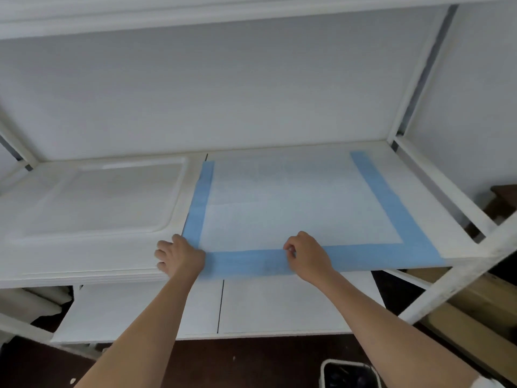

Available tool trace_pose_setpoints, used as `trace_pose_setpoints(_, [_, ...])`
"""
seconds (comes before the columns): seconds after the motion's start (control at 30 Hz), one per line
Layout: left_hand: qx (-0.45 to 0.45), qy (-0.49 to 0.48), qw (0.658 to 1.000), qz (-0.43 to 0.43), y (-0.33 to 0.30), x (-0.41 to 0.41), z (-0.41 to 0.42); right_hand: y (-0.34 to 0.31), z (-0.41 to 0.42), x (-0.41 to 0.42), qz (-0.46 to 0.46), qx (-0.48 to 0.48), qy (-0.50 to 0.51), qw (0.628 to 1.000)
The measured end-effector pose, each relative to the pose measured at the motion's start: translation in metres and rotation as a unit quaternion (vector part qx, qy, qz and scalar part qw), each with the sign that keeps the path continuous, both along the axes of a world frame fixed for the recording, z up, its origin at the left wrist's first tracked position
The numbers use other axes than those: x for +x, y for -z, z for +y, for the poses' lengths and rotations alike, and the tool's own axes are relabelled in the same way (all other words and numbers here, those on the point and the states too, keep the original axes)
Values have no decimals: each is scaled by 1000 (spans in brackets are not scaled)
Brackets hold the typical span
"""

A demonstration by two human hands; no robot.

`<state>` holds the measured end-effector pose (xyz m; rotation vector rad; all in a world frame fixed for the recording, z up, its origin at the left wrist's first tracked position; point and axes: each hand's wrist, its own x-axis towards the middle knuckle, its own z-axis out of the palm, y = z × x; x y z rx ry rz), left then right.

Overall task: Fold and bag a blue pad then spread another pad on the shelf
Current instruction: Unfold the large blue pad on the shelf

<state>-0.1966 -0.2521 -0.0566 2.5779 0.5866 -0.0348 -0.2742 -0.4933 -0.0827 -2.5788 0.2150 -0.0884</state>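
Observation:
A blue-bordered pad with a white middle (296,203) lies flat on the right half of the white shelf (436,197). Its near blue border hangs slightly over the shelf's front edge. My left hand (179,254) grips the pad's near left corner, fingers curled over the edge. My right hand (305,254) pinches the near blue border around its middle. No other pad is in view.
A white tray (98,197) lies on the left half of the shelf. A lower white shelf (251,306) sits below. A bin with a dark liner (349,373) stands on the dark floor, cardboard boxes (481,312) at the right, a white frame post (458,278) near my right arm.

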Motion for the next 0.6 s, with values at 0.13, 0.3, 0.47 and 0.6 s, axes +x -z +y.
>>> trace_pose_setpoints(0.13, [-17,166,986,6,4,-3,-49,2,-40,-18,-1,3,59,998])
trace_pose_setpoints(0.3, [-7,276,960,48,13,-11,-100,2,-87,-45,7,0,144,989])
trace_pose_setpoints(0.47, [12,323,945,44,18,-17,-129,2,-131,-70,3,13,246,969])
trace_pose_setpoints(0.6, [-28,383,923,32,25,-14,-144,2,-158,-85,12,24,335,942])
